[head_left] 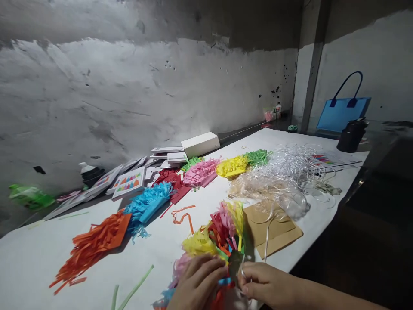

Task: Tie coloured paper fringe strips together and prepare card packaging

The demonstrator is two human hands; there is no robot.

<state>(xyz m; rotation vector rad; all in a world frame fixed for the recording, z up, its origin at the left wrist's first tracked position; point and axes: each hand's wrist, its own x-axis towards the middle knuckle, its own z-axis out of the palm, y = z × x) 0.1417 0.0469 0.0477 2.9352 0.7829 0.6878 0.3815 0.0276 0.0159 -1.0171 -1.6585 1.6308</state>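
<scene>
Fringed paper bundle (219,241), multicoloured (yellow, red, pink, green, blue), lies at the near edge of the white table (32,258). Long axis runs from lower left to upper right; the upper fringe tips point away toward the brown envelope (274,228). Left hand (196,284) lies over the lower part, fingers curled on the strips. Right hand (264,284) pinches the bundle's middle with a thin white ribbon (267,241). Orange fringe (93,245) and blue fringe (148,204) lie to the left, apart.
</scene>
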